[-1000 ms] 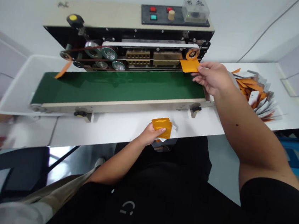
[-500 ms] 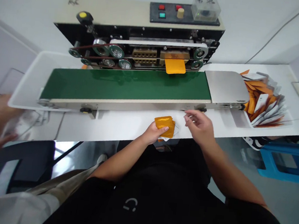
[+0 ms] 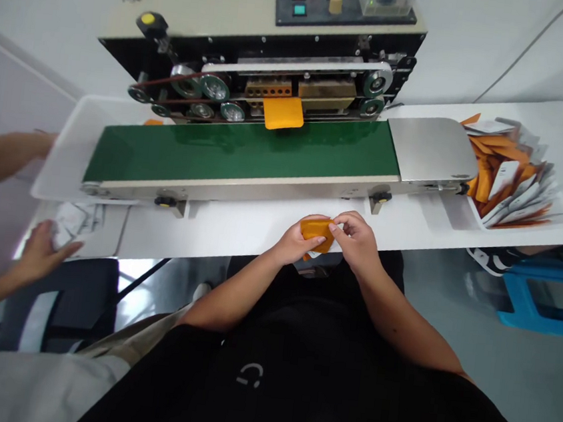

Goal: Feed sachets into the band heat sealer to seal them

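My left hand (image 3: 294, 242) grips a small stack of orange pouches (image 3: 315, 231) at the near edge of the white table. My right hand (image 3: 356, 240) has come in from the right and pinches the same stack with its fingertips. Behind them runs the green conveyor belt (image 3: 237, 149) of a band sealing machine (image 3: 258, 47). One orange pouch (image 3: 283, 112) hangs in the sealer's jaws about midway along the belt.
A white tray (image 3: 462, 213) at the right holds several orange and white pouches (image 3: 503, 184). A steel plate (image 3: 429, 149) sits at the belt's right end. A white bin (image 3: 60, 161) stands at the left end. Another person's hands (image 3: 43, 250) work at the left. A blue stool (image 3: 544, 299) stands low right.
My right hand let go of a pouch at the sealer's right end and came back to the stack in my left hand. The pouch travelled leftward through the sealer.
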`<act>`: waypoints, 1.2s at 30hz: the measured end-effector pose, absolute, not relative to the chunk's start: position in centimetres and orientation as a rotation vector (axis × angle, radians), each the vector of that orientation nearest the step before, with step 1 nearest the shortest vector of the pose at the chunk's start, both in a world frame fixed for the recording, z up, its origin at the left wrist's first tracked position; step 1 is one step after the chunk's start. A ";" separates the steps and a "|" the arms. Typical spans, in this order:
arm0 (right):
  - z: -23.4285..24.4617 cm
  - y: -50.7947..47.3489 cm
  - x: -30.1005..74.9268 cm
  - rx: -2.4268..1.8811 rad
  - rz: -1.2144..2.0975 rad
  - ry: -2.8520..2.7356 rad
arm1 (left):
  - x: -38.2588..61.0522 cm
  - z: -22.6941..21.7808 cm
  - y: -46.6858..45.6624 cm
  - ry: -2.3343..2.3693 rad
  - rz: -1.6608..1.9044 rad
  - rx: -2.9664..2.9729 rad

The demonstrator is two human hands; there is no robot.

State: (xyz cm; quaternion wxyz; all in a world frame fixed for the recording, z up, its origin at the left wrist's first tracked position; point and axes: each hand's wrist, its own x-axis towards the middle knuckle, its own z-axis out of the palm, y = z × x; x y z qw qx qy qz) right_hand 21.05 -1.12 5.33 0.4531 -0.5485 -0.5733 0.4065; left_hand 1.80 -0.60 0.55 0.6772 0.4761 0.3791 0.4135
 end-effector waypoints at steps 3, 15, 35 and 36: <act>5.3 -1.0 20.9 -1.337 1.090 -1.267 | 1.8 0.4 -0.7 0.895 0.899 1.050; 7.4 0.1 22.0 -1.205 0.990 -0.749 | 1.6 0.2 -0.7 0.925 0.904 1.072; 17.2 17.6 29.4 -1.535 1.038 -0.861 | 1.3 0.0 -0.7 0.916 0.850 1.021; 17.4 17.7 29.0 -1.553 1.030 -0.867 | 1.3 0.0 -0.7 0.911 0.851 1.019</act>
